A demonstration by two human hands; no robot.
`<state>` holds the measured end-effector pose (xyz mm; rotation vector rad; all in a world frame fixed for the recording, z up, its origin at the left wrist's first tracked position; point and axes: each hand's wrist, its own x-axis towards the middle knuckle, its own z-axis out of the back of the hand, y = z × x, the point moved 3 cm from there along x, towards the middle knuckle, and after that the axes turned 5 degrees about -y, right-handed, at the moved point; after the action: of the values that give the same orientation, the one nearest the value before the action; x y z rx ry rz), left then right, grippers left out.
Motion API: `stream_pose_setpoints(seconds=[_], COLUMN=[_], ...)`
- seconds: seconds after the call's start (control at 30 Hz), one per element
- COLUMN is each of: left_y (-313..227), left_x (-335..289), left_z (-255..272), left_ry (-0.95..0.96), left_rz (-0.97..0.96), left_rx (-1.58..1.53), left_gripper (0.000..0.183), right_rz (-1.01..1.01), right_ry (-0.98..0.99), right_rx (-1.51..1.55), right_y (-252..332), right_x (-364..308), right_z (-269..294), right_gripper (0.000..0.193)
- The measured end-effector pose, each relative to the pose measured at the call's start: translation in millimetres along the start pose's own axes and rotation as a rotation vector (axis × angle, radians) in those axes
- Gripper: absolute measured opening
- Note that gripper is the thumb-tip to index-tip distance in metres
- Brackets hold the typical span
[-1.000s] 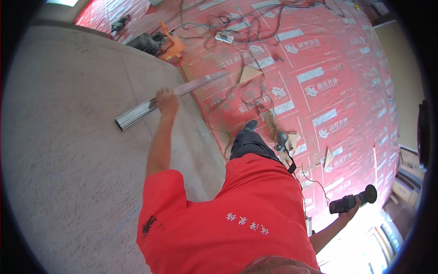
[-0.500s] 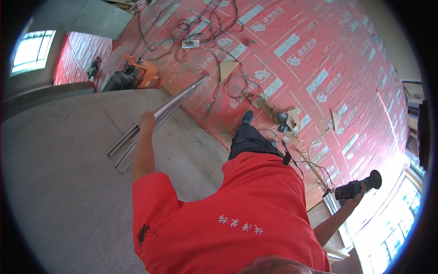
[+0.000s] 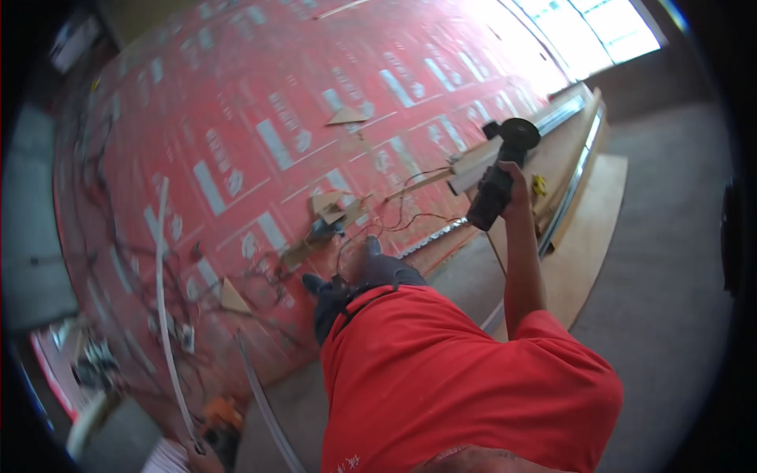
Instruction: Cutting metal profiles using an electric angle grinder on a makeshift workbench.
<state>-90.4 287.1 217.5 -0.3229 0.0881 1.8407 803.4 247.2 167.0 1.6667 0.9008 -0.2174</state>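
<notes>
My right hand (image 3: 517, 186) is wrapped round the dark body of an angle grinder (image 3: 494, 197), held up on the right with its round disc at the far end. A red-brown cord trails near its lower end. My left hand is out of view. At the lower left, a long metal strip (image 3: 262, 398) runs down past the bottom edge; what holds it there cannot be seen. Another long pale strip (image 3: 164, 299) slants across the left side.
Red printed sheeting (image 3: 244, 134) covers much of the floor, with cables and board scraps (image 3: 327, 205) on it. Boards and metal strips (image 3: 583, 158) lie at the right. A blurred orange tool (image 3: 223, 414) sits at lower left. Far right is a bright window (image 3: 607, 31).
My view has swung round to the right. The grinder stays in my right hand, now higher in the picture. My left hand, earlier closed on the metal strips, has left view.
</notes>
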Motion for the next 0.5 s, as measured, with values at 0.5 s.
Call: stream_pose_setpoints(seconds=[0.5], left_y=[-833], left_x=[-12], left_z=[-196], left_ry=[0.191], left_rz=[-1.133], left_rx=[-0.785], left_gripper=[0.047], right_rz=[0.185], right_ry=[-0.287], right_rx=[0.323], right_y=[105], right_x=[-6], right_z=[208], right_gripper=[0.027])
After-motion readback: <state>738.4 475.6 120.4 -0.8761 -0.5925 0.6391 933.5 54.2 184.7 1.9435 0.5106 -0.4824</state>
